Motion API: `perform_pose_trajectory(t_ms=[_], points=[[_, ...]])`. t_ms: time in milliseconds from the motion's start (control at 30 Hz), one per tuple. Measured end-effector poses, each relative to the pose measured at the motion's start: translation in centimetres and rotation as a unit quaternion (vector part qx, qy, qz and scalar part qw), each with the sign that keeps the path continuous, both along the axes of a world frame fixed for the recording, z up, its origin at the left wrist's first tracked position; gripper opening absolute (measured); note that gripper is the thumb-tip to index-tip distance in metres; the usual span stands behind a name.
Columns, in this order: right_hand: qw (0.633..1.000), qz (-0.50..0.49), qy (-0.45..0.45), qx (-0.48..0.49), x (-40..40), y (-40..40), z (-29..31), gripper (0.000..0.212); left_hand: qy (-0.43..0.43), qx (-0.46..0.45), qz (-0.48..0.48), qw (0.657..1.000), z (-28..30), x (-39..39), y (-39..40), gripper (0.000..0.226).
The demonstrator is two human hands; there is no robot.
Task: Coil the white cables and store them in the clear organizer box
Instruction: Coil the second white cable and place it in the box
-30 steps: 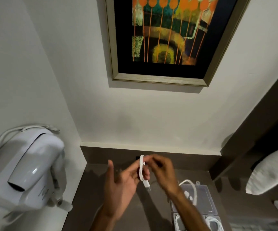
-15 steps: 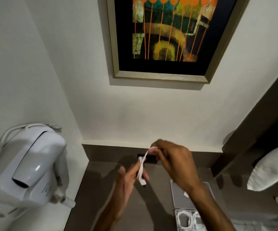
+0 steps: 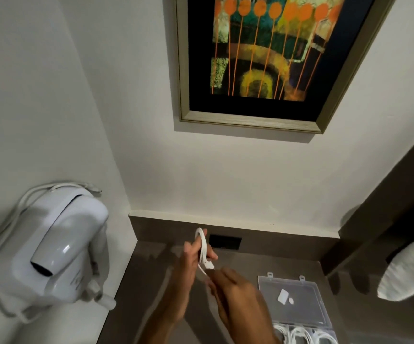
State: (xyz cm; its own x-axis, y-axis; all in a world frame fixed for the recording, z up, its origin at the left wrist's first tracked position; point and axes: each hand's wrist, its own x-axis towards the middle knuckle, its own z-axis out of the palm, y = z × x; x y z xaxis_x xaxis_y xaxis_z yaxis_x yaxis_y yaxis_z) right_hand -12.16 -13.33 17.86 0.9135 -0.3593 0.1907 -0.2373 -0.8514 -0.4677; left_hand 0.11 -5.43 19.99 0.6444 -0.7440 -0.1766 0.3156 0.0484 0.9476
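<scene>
While a short white cable (image 3: 203, 249) is kept folded into a narrow loop above the brown counter (image 3: 146, 289), it is pinched between the thumb and fingers of the left hand (image 3: 188, 276), with the loop's rounded end standing up at 12 o'clock from that hand. Its plug end hangs down at 5 o'clock from the pinch, just above the right hand (image 3: 235, 294). The right hand is seen from the back, fingers curled toward the plug; whether anything is gripped by it cannot be told, since the fingertips are blurred and turned away.

At 3 o'clock from the hands, the clear organizer box (image 3: 298, 316) is laid open on the counter, its lid (image 3: 305, 301) flat and a small white label seen through it. Coiled white cables (image 3: 300, 336) are held in the compartments at the box's near edge, at 5 o'clock from the right hand.

At 9 o'clock, a white wall-mounted hair dryer (image 3: 52, 247) is fixed to the side wall, its cord looped over the top. A framed painting (image 3: 263, 58) with orange circles is hung on the back wall at 12 o'clock, and a dark outlet (image 3: 225, 242) is set in the backsplash just behind the loop. A rolled white towel (image 3: 409, 271) is seen at the right edge.
</scene>
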Motion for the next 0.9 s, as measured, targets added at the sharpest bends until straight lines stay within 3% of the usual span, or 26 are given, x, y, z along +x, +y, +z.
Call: perform_pose_trajectory(t_ms=[100, 167, 300, 500, 567, 700, 833, 900], points=[[0.995, 0.050, -0.039, -0.074, -0.6, -1.5, 2.4, 0.029, -0.029, 0.077, 0.013, 0.997, -1.1, -1.6, -0.8, 0.052], [0.990, 0.081, -0.071, -0.090, -1.1, -3.0, 3.7, 0.024, -0.089, 0.030, -0.020, 0.995, -1.5, -2.4, -0.3, 0.052], [0.986, 0.112, -0.106, -0.068, -1.6, -5.5, 5.7, 0.007, -0.042, -0.029, -0.065, 0.997, -0.6, -1.6, -0.1, 0.047], [0.976, 0.115, -0.124, -0.138, -1.9, -7.3, 7.0, 0.011, -0.124, -0.027, -0.137, 0.982, -0.1, -0.7, -0.3, 0.035], [0.977, 0.157, -0.120, -0.074, -1.7, -8.0, 7.5, 0.009, -0.119, -0.030, -0.157, 0.980, -0.2, -1.1, -0.2, 0.031], [0.945, 0.218, -0.118, 0.212, -0.7, -8.8, 6.7, 0.005, -0.085, -0.031, -0.170, 0.981, -0.1, -1.1, 0.2, 0.033], [0.939, 0.144, -0.169, 0.264, -0.4, -8.9, 4.2, 0.010, -0.050, -0.014, -0.141, 0.989, 0.2, -1.4, -0.6, 0.033], [0.937, 0.100, -0.198, 0.269, -0.4, -8.5, 3.1, 0.011, -0.075, 0.012, -0.089, 0.993, 0.0, -2.1, -1.4, 0.035]])
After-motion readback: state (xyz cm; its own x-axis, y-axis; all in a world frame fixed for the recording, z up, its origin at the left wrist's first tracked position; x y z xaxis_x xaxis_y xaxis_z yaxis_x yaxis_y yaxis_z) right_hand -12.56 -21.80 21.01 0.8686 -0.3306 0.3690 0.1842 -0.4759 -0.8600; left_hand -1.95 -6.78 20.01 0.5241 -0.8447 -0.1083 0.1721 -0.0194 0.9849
